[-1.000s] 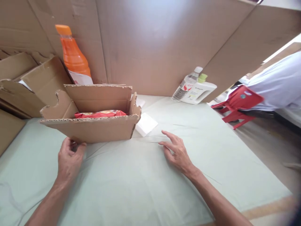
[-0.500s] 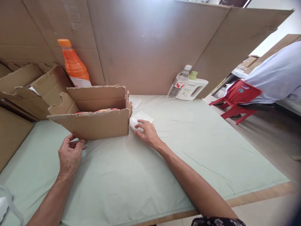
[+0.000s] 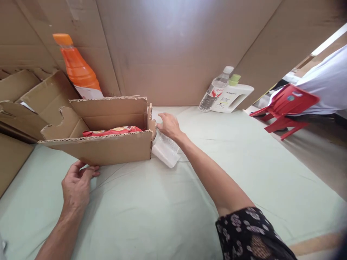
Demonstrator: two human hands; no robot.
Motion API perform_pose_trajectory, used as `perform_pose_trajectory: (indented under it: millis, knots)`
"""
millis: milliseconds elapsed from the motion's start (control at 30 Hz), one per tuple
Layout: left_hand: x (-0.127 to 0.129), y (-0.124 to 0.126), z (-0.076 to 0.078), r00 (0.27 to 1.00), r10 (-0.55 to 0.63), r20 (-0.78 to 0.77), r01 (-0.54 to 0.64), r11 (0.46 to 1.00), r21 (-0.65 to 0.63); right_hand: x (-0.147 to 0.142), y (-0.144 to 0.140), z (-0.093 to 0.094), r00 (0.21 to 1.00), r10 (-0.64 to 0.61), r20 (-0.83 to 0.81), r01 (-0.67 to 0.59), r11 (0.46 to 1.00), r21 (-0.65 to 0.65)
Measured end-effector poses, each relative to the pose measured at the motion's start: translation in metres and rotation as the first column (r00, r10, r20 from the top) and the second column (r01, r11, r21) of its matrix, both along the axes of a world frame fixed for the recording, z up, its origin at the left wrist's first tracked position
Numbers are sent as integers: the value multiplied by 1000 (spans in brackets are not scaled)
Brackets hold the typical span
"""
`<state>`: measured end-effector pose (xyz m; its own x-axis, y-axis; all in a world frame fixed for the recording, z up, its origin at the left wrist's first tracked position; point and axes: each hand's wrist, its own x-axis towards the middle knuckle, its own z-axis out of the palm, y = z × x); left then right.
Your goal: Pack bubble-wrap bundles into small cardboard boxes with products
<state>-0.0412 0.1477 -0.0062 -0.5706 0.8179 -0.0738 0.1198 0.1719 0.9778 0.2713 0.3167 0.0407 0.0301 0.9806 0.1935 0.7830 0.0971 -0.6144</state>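
An open cardboard box (image 3: 108, 150) stands on the green cloth, with a red packet (image 3: 114, 131) partly visible inside. At its lower front edge, near the left corner, my left hand (image 3: 77, 182) has curled fingers pinched against the cardboard. My right hand (image 3: 169, 125) is just past the box's right end, fingers apart, thumb and fingertips pointing left; I see nothing held in it. Below that hand, close against the box, lies a folded piece of clear bubble wrap (image 3: 167, 152).
An orange-capped bottle (image 3: 81, 74) stands behind the box, beside more cardboard boxes (image 3: 48, 97) at left. A clear water bottle (image 3: 214, 92) and a white jug (image 3: 233, 97) are by the cardboard wall (image 3: 176, 54). Right, a person in white (image 3: 330, 77) is by a red chair (image 3: 295, 104).
My right hand has moved farther back, off the bubble wrap, which now lies nearer to me. My left hand stays at the box's edge. The view has shifted, showing more of the red packet.
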Motion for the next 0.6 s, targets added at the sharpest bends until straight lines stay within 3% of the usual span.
perform_pose_trajectory:
  millis: [133,233,400,600]
  knots:
    - [-2,0,-3,1000,5,7,-5,1000,11,-2,38,-17,980,-104,-170,106,994,1]
    - [-4,0,-5,1000,-8,18,8,1000,26,23,32,-20,918,-167,-360,184,983,12]
    - [-4,1,-3,1000,7,-8,-7,1000,6,83,-27,-21,781,-256,-570,279,959,-48]
    - [3,0,3,997,1,83,-5,999,46,134,-98,-26,693,-411,-592,445,890,-96]
